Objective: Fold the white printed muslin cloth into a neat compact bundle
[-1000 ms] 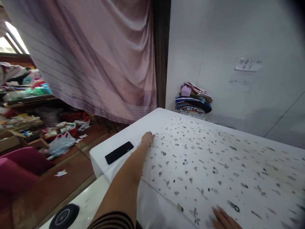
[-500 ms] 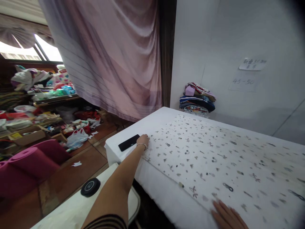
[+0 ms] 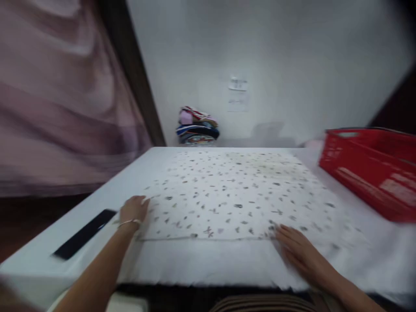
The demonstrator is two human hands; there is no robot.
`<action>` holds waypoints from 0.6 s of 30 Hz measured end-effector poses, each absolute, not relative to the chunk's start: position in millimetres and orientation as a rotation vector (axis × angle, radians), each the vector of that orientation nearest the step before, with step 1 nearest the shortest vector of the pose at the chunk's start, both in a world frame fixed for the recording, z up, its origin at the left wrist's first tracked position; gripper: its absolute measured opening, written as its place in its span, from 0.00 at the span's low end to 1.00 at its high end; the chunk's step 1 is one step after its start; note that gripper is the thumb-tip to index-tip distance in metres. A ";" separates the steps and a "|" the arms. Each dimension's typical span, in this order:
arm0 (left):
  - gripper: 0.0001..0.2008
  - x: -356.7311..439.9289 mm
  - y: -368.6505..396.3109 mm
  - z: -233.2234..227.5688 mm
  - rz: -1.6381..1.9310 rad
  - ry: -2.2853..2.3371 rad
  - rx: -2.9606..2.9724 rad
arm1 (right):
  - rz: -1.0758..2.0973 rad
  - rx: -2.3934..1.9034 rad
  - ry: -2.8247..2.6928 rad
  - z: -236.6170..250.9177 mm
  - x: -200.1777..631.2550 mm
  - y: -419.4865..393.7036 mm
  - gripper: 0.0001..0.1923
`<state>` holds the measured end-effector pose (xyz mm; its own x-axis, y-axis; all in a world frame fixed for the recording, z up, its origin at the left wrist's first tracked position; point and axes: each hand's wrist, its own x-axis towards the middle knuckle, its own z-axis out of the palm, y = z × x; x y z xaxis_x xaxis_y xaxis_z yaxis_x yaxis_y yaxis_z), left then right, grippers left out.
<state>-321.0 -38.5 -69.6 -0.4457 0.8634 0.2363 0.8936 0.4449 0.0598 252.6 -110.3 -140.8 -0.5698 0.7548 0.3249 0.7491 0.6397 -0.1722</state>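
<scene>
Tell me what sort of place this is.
Probably a small textile or garment workroom: a white patterned fabric sheet spread on a white table, a stack of folded multicoloured cloth, and a red plastic basket.

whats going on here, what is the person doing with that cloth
A person has both bare hands flat on a white cloth printed with small dark motifs, spread over a white-covered table. The left hand presses its near left corner; the right hand rests by its near right edge. A flat black phone lies left of the left hand, a red plastic basket sits at the right, and a pile of folded fabrics is stacked against the far wall. The picture is blurred.
</scene>
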 end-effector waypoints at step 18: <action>0.12 -78.0 -58.3 -126.3 -0.624 -1.080 -3.002 | 0.265 -2.252 -1.198 -105.3 434.7 -128.0 0.16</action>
<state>-78.0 -58.3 -126.3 0.7067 0.6324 0.3171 0.5907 -0.7741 0.2275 434.7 -128.0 -105.3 0.5793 0.8104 0.0879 0.6977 -0.4372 -0.5675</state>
